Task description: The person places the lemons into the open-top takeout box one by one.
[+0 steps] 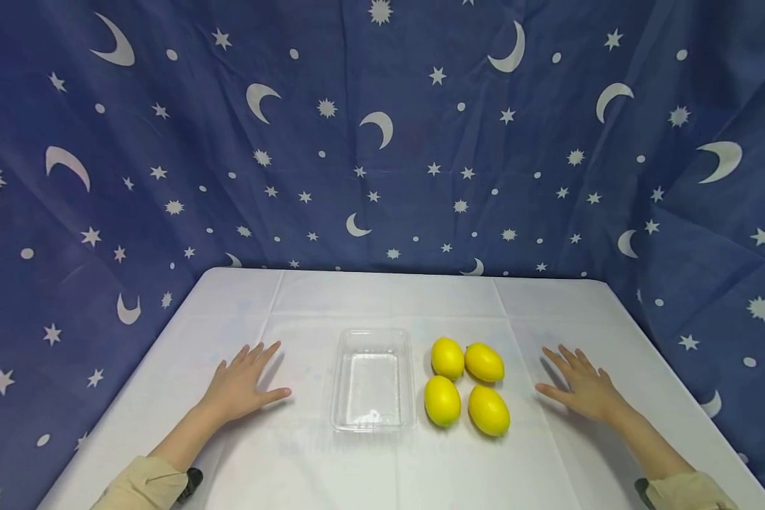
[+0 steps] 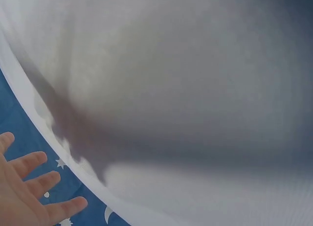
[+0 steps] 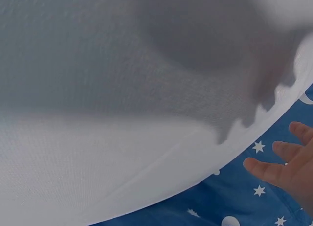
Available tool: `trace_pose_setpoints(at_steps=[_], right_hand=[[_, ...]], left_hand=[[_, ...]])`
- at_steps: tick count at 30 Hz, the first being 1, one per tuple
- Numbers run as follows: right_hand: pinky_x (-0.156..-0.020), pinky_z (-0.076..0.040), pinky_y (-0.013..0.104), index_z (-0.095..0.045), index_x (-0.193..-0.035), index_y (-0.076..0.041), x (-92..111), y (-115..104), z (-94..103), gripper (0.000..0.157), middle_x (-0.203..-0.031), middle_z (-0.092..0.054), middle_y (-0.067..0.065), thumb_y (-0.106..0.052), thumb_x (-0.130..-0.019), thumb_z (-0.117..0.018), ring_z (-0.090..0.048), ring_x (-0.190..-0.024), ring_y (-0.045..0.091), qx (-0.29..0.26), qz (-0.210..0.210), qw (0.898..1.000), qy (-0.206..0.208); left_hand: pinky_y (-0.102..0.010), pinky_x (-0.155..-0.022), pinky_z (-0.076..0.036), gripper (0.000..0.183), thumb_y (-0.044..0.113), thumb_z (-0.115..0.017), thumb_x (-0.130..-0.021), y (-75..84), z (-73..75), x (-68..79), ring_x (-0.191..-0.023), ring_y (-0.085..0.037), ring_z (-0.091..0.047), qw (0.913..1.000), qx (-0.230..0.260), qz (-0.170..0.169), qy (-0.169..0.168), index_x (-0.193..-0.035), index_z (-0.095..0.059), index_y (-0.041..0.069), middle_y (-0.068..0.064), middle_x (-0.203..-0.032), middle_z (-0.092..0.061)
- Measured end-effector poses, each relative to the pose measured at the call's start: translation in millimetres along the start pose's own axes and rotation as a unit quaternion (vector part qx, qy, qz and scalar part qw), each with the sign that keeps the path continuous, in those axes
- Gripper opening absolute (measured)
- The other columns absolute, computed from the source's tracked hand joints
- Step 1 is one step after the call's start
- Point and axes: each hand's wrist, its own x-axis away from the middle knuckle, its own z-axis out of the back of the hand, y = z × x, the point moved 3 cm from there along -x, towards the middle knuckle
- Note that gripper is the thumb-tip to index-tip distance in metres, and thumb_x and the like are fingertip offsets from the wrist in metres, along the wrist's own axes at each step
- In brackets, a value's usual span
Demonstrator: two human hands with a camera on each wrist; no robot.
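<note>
"Lemons (image 1: 443, 401): count and position?"

"Four, all yellow, grouped in two rows of two on the white tablecloth (image 1: 280, 460). The near-left one shows a greenish tip. The group lies just to the right of a clear plastic box (image 1: 372, 386)."

"Condition of the left hand (image 1: 239, 386)?"

"Fingers straight and spread wide, thumb pointing toward the box. It is to the left of the box, apart from it."

"And the right hand (image 1: 586, 391)?"

"Likewise spread wide, fingers extended, to the right of the lemons and apart from them."

"Do the wrist views agree?"

"Yes. Each shows part of a hand at a lower corner, fingers separated, and a hand-shaped shadow on the cloth, apart from the hand itself."

"Surroundings?"

"Beige sleeves (image 1: 143, 485) on both arms, with something dark at each wrist, details too small to tell. Behind the table hangs a blue curtain (image 1: 414, 134) patterned with white moons, stars and dots."
</note>
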Motion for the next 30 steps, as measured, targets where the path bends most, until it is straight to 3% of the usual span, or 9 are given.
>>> trace_pose_setpoints(at_steps=[9,16,30], right_hand=[[-0.083,-0.044,0.069,-0.042,-0.136,-0.001,1.1,-0.4,-0.8,0.074,-0.133,-0.042,0.035,-0.051,-0.085,-0.061,-0.043,-0.118,0.055,0.018,0.032,0.999,0.039],[-0.088,-0.046,0.063,-0.051,-0.130,0.001,0.2,-5.5,0.9,0.066,-0.126,-0.053,0.029,-0.047,-0.087,-0.061,-0.050,-0.115,0.050,-0.009,0.038,0.998,0.049],[-0.090,-0.047,0.059,-0.059,-0.121,0.003,-0.8,-15.2,2.1,0.053,-0.119,-0.060,0.026,-0.040,-0.089,-0.061,-0.055,-0.111,0.046,-0.045,0.045,0.997,0.047]], left_hand=[[-0.070,-0.094,-0.037,0.083,0.060,-0.065,-0.077,-0.5,1.9,-2.3,-0.123,-0.048,-0.045,0.9989,0.002,-0.035,0.031,-0.140,-0.044,0.009,-0.025,-0.134,-0.051],[-0.059,-0.090,-0.047,0.070,0.050,-0.069,-0.078,-2.5,2.6,-2.3,-0.114,-0.042,-0.055,0.9969,0.006,-0.049,0.062,-0.131,-0.054,0.007,-0.021,-0.125,-0.058],[-0.054,-0.085,-0.051,0.042,0.031,-0.070,-0.083,3.7,3.5,-2.1,-0.104,-0.038,-0.061,0.9952,0.021,-0.044,0.085,-0.116,-0.064,0.007,-0.016,-0.114,-0.066]])
